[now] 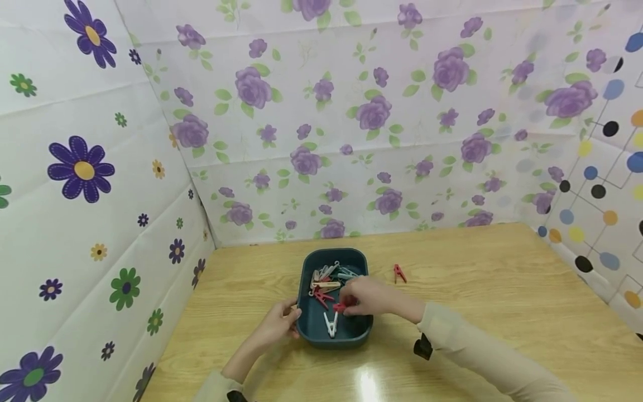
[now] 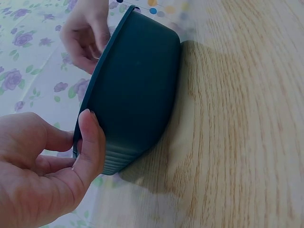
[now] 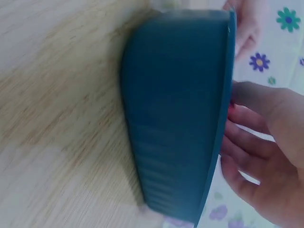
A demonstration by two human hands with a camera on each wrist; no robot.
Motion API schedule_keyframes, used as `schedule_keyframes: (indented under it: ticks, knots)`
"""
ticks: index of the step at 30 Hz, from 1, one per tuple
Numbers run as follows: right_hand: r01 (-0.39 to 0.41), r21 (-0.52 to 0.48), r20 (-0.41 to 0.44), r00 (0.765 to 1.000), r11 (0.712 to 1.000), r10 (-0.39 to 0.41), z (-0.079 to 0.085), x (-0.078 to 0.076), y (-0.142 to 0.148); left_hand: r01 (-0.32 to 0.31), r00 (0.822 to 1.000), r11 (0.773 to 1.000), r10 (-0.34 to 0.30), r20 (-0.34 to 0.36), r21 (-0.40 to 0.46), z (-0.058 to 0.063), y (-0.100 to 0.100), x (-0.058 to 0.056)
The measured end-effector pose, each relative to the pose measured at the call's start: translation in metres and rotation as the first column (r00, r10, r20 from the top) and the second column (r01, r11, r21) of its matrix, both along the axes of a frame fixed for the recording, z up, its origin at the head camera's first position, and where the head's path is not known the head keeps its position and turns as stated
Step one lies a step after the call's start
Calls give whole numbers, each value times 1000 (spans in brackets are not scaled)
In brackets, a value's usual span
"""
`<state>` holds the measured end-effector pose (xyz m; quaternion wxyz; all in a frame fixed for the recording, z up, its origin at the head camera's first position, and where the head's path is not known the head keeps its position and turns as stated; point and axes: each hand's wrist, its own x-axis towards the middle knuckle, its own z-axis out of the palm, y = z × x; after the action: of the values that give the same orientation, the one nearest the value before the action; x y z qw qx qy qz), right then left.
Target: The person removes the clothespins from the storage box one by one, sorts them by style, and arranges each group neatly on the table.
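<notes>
A dark teal plastic bin (image 1: 334,343) stands on the table with several clothespins inside. My left hand (image 1: 277,324) grips its left rim, thumb on one side and fingers against the outer wall (image 2: 92,142). Inside the bin, my right hand (image 1: 366,295) pinches a red clothespin (image 1: 339,307) between thumb and fingertips. In the right wrist view only a speck of that red shows past the rim. A white clothespin (image 1: 331,325) lies apart near the bin's front. Grey, pale, red and teal clothespins are heaped toward the back, among them a cream one (image 1: 326,285).
One more red clothespin (image 1: 399,273) lies on the wooden table (image 1: 477,279), right of the bin. Flower-printed sheets (image 1: 351,156) hang behind and at the left, and a dotted sheet (image 1: 598,212) at the right.
</notes>
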<state>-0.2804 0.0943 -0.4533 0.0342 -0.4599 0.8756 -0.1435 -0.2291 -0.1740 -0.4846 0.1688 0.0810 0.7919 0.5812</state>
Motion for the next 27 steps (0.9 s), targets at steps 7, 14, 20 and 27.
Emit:
schedule_keyframes:
  ticks: [7, 14, 20, 27]
  knots:
    - [207, -196, -22, 976, 958, -215, -1, -10, 29, -7, 1000, 1000, 7, -4, -8, -1, 0, 0]
    - [359, -323, 54, 931, 876, -361, -17, -29, 64, -6, 1000, 1000, 6, -11, 1, -1, -1, 2]
    - [518, -358, 207, 855, 777, -475, -32, -40, 95, -8, 1000, 1000, 8, -13, 6, -1, 0, 1]
    - [701, -324, 260, 712, 635, -653, -50, -47, 126, 0, 1000, 1000, 0, -15, 9, -2, 0, 0]
